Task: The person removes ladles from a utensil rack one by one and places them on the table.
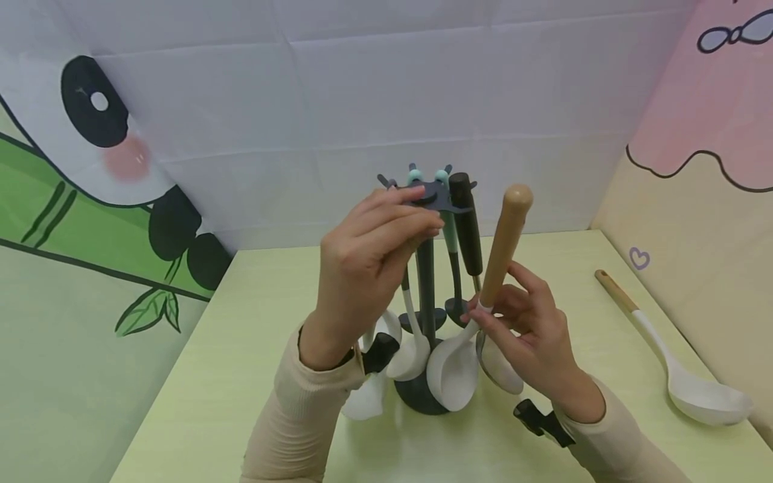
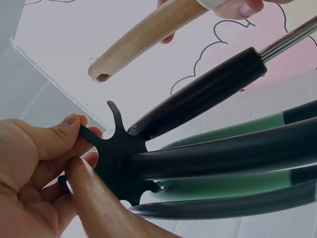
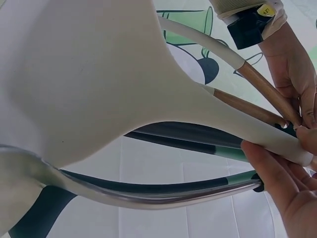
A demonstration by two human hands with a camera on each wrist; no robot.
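Note:
A dark utensil rack (image 1: 426, 268) with a hooked top stands on the table, with several kitchen tools hanging round its post. My left hand (image 1: 371, 261) is at the rack's top; in the left wrist view its thumb and fingers pinch the hooked plate (image 2: 111, 163). My right hand (image 1: 531, 329) pinches a white ladle (image 1: 455, 376) at its neck, just below the wooden handle (image 1: 508, 235). The ladle tilts at the front right of the rack, its handle end up and apart from the hooks. Beside it hangs a black-handled metal spoon (image 1: 468, 225).
A second white ladle (image 1: 703, 396) with a wooden handle lies along the right side of the yellow-green table (image 1: 266, 322). Green-handled black tools (image 1: 450, 235) hang at the back of the rack. Printed cloth walls (image 1: 459, 80) stand behind and at both sides.

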